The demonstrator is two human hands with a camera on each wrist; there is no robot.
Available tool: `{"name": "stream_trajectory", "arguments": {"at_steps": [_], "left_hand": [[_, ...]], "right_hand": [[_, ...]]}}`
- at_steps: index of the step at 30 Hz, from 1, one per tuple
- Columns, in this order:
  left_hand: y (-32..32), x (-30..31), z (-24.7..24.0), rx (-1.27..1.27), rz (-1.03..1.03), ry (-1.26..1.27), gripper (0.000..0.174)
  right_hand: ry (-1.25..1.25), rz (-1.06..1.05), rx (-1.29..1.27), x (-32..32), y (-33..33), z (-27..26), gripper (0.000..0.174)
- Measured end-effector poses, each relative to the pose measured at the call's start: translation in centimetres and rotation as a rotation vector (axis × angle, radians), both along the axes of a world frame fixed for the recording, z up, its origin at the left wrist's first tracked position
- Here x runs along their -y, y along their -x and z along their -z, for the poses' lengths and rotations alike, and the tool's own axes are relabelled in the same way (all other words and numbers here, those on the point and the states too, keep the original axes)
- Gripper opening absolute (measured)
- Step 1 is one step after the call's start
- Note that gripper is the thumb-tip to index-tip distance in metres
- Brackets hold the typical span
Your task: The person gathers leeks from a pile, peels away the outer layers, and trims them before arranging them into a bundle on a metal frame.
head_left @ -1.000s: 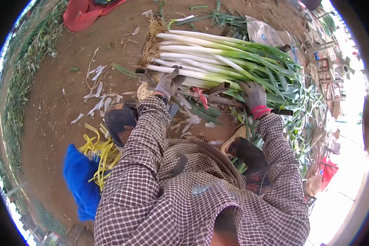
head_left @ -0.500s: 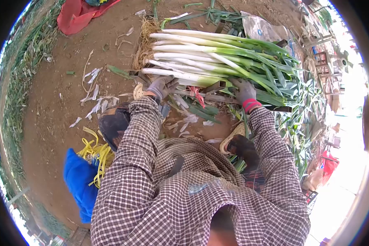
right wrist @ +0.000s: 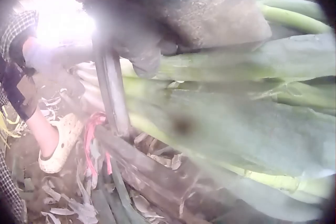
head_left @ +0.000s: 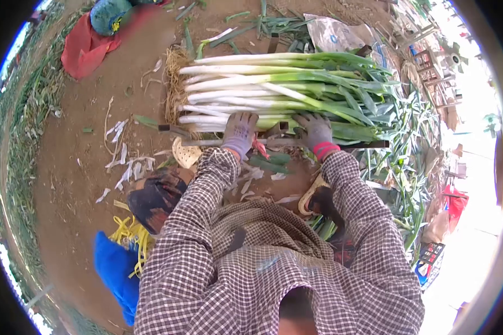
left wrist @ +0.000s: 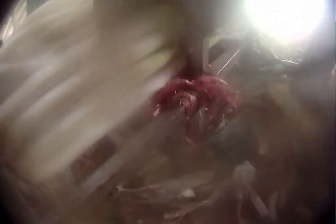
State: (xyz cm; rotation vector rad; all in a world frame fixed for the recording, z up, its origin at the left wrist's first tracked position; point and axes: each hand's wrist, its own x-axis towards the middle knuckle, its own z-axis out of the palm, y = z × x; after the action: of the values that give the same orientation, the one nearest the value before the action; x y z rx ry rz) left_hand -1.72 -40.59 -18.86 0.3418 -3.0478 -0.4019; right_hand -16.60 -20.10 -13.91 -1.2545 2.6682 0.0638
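Note:
A thick row of leeks (head_left: 229,89) lies across a low metal frame (head_left: 352,144), roots to the left and green leaves to the right. My gloved left hand (head_left: 240,133) rests with extended fingers on the near white stems. To its right, beyond a short metal post (head_left: 279,128), my gloved right hand (head_left: 317,131) lies over the near stalks where they turn green. In the right wrist view its glove (right wrist: 210,14) covers part of the green leaves (right wrist: 236,119). Motion blurs the left wrist view, where pale stems (left wrist: 94,98) run beside red strips (left wrist: 199,95).
Leaf scraps (head_left: 131,167) litter the soil. A blue cloth (head_left: 114,271) and yellow strips (head_left: 131,231) lie at the left, near my boot (head_left: 156,198). Behind the leeks is a pale sack (head_left: 338,36); loose leaves (head_left: 399,173) pile up at the right.
My left hand has slid right along the near stems, from close to the roots to beside the post. The right hand has come slightly closer to that post. The head view has shifted.

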Motion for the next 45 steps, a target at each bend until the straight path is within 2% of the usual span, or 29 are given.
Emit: {"name": "stream_trajectory", "arguments": {"at_steps": [1,4,7,10,14,15,18,20,22,24,26,28,29,31,33,34,36,39,40,42,43,45], "left_hand": [[-0.1,0.5,0.5,-0.054,0.024,0.002,0.059],[-1.5,0.9,0.6,-0.172,0.005,0.103,0.041],[-2.3,1.2,2.1,-0.077,-0.024,0.102,0.057],[-1.7,0.9,1.5,0.0,-0.047,0.141,0.058],[-1.7,1.7,-1.1,0.064,-0.046,-0.122,0.05],[-2.2,2.1,-0.6,-0.157,-0.073,-0.254,0.037],[-1.8,4.3,-2.0,-0.187,-0.311,-0.55,0.026],[-1.2,5.5,-4.1,-0.424,-0.29,-0.443,0.021],[1.2,7.7,-5.5,-0.569,-0.248,-0.417,0.02],[4.7,10.4,-7.9,-0.586,-0.228,-0.301,0.022],[9.3,13.8,-7.0,-0.518,-0.149,-0.146,0.028],[13.0,15.9,-4.7,-0.342,-0.214,0.01,0.032],[14.5,16.5,-3.0,-0.255,-0.242,0.089,0.035],[15.9,18.4,3.4,-0.071,-0.189,0.021,0.037],[14.5,17.5,1.3,0.086,-0.084,0.026,0.04],[11.4,15.8,-3.2,0.147,-0.011,0.069,0.042],[7.5,14.2,-2.8,-0.151,0.01,0.059,0.041],[7.7,12.9,-1.5,-0.26,-0.161,0.084,0.036],[8.3,12.9,-2.1,-0.142,-0.207,0.051,0.036],[10.1,12.8,-3.3,0.089,-0.266,-0.009,0.037],[10.6,12.9,-2.2,0.026,-0.212,-0.001,0.036],[12.4,10.0,-3.3,-0.049,-0.112,-0.021,0.035]], "right_hand": [[0.039,-0.006,-0.014,-0.5,0.2,1.0,0.046],[0.036,0.001,0.027,-0.4,0.2,0.5,0.047],[0.095,-0.02,-0.004,-0.6,0.1,1.3,0.045],[0.092,-0.035,0.004,-0.7,0.2,0.9,0.045],[0.215,-0.154,0.012,-0.5,0.0,-2.7,0.041],[0.287,-0.089,0.041,-0.1,-0.2,-4.4,0.037],[0.552,-0.155,-0.087,2.4,2.5,-6.8,0.038],[0.603,-0.236,-0.153,5.6,5.1,-8.6,0.039],[0.575,-0.292,-0.166,8.3,8.3,-9.4,0.042],[0.452,-0.25,-0.154,10.7,12.2,-8.1,0.046],[0.279,-0.202,-0.153,12.4,14.2,-7.4,0.051],[0.061,-0.142,-0.172,14.1,14.6,-7.6,0.058],[-0.106,-0.088,-0.081,14.8,14.7,-8.1,0.064],[-0.145,-0.079,0.039,14.8,14.7,-7.4,0.064],[-0.191,-0.055,0.127,14.2,13.9,-7.2,0.062],[-0.229,-0.038,0.159,13.9,12.2,-8.7,0.06],[-0.125,-0.094,0.051,11.4,9.4,-8.6,0.053],[0.295,-0.158,-0.167,9.3,8.0,-4.4,0.047],[0.195,-0.097,-0.053,10.0,8.7,-5.1,0.046],[0.07,-0.132,0.03,10.5,9.1,-7.3,0.047],[0.083,-0.103,0.015,10.3,9.2,-6.4,0.048],[0.097,-0.066,0.027,10.2,8.9,-6.5,0.05]]}}
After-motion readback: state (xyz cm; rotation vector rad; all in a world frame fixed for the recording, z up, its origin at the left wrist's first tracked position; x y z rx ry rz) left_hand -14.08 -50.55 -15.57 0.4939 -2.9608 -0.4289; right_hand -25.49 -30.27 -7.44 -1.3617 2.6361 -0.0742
